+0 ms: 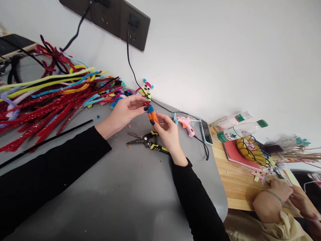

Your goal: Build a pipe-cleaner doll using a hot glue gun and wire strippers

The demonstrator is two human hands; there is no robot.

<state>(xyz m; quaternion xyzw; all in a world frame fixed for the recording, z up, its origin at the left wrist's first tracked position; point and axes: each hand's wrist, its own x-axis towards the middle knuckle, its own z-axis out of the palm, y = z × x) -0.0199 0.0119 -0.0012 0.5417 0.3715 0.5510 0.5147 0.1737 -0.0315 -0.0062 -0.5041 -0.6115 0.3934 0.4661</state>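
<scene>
Sleeves [50, 174], hands [124, 112] pinching orange roll [152, 117] (ends hidden).

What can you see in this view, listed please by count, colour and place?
pipe cleaners: many, mostly red, also yellow, blue, black; grey table's left
cutting pliers: one, black and yellow; table's middle
glue gun: one, pink; right of the pliers
phone: one, pale blue case; table's right edge
small figure: one, white, blue, pink; against the wall
bottles: two, clear with green; wooden table
co-worker's hands: two; lower right
wrapped piece: one, orange, blue top; between both hands
left hand: one, ring; pinches the piece's blue top
right hand: one, dark nails; holds the orange part
</scene>
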